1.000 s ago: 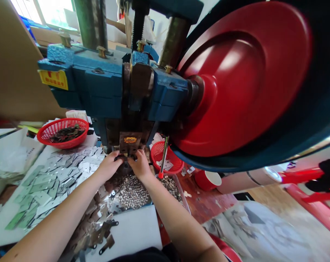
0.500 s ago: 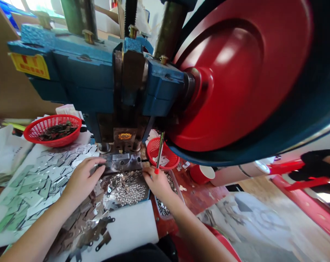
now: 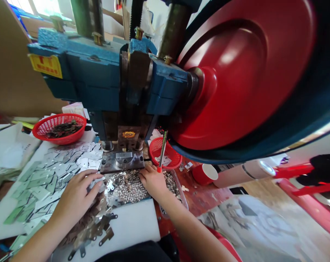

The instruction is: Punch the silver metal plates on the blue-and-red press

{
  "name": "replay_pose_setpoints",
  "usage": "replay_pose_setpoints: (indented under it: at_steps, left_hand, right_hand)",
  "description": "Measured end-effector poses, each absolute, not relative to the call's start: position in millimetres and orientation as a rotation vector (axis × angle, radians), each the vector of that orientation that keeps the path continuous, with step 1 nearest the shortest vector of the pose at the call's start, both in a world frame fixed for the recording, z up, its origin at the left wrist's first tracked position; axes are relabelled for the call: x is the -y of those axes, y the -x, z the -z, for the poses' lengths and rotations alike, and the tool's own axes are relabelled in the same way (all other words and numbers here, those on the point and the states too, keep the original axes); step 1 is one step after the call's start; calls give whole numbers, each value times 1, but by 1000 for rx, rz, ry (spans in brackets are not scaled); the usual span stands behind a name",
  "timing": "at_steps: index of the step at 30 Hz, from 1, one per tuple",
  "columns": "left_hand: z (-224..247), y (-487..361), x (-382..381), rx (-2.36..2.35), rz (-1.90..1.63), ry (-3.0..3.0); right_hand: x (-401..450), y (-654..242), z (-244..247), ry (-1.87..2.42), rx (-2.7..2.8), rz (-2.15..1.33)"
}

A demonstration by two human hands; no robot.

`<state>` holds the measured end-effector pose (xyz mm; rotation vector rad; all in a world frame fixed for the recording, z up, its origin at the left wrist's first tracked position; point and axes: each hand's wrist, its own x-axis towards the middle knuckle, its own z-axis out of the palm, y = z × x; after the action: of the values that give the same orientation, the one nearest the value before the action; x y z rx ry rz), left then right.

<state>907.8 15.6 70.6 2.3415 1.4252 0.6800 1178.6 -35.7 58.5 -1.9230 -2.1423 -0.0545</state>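
My left hand (image 3: 81,189) is over the heap of flat metal pieces (image 3: 99,211), left of the die plate (image 3: 122,162) under the blue press (image 3: 94,80). Thumb and fingers seem closed around a small metal piece near their tips. At the right edge of the small shiny parts (image 3: 129,186) is my right hand (image 3: 153,180), its fingers curled. A screwdriver-like tool (image 3: 162,151) with a red end and metal shaft stands up from it. Its fingertips point down at the parts, and anything between them is hidden.
Grey-green metal plates (image 3: 42,182) spread at the left, below a red basket (image 3: 59,129) of dark pieces. Another red basket (image 3: 177,160) is right of the die. A large red wheel (image 3: 244,80) hangs upper right, above a red cup (image 3: 204,174).
My left hand has moved down and away from the die plate to the metal pieces. My right hand stays by the small parts. The camera view has shifted slightly.
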Motion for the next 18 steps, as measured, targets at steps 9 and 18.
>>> replay_pose_setpoints:
  at_steps: [9,18]
  left_hand:
    - [-72,-926,-16,-1246,-528,-2454]
    - [-68,-949,-25,-1109,-357,-2558]
  right_hand:
    - [34,-1173,-57,1984,1967,-19]
    - [18,-1165,-74,1713,1757,-126]
